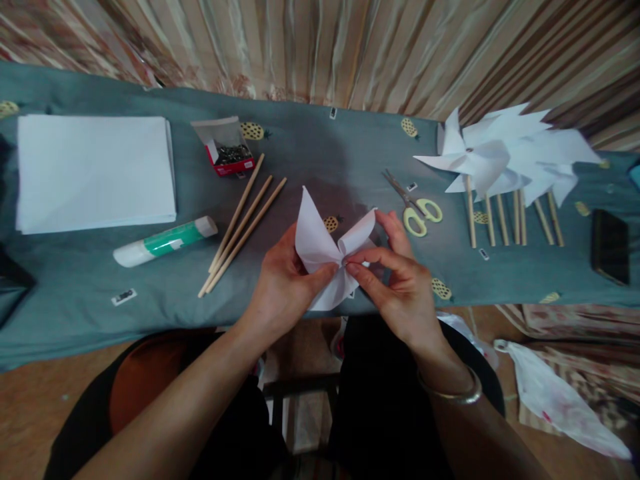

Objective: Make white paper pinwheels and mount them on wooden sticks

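Observation:
A white paper pinwheel (320,233) with its corners folded in is held over the table's front edge. My left hand (287,283) grips it from the left, the thumb pressing on its centre and the other fingers behind the paper. From the right, my right hand (403,280) pinches at the same centre with thumb and index finger; whether a pin is between them I cannot tell. Three wooden sticks (245,230) lie left of my hands. Behind them stands a small open red box (231,165) of dark metal pins. Scissors (417,210) with yellow-green handles lie beyond my right hand.
A stack of white paper (95,173) lies at the left, with a green and white glue stick (167,241) in front of it. Several finished pinwheels on sticks (485,157) are piled at the right, near a dark phone (610,247). A curtain (320,50) hangs behind the table.

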Tool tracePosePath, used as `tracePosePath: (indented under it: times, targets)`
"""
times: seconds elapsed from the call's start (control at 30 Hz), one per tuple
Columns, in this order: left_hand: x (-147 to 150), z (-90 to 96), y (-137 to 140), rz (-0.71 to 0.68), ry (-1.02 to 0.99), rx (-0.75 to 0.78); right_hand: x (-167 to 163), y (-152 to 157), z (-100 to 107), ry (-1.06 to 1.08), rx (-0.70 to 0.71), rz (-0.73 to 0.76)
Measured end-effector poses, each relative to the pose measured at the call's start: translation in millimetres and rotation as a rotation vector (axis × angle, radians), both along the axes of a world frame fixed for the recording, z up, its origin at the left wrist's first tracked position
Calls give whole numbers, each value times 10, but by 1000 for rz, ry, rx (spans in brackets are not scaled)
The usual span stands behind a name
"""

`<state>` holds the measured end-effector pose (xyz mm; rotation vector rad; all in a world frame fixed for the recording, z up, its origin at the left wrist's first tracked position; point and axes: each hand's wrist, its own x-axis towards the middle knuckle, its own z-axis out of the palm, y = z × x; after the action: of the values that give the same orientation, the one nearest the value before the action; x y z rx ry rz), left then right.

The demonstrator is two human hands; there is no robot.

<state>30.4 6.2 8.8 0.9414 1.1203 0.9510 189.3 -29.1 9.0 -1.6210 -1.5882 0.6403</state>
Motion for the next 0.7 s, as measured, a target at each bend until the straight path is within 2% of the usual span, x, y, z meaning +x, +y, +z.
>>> tracePosePath:
  times: [0.43, 0.7]
  targets:
    - [10, -57, -2, 25, 32, 29, -55, 0, -27, 152, -7, -58]
    - [18, -41, 14, 30, -3, 6, -67, -20, -24, 107, 13, -51]
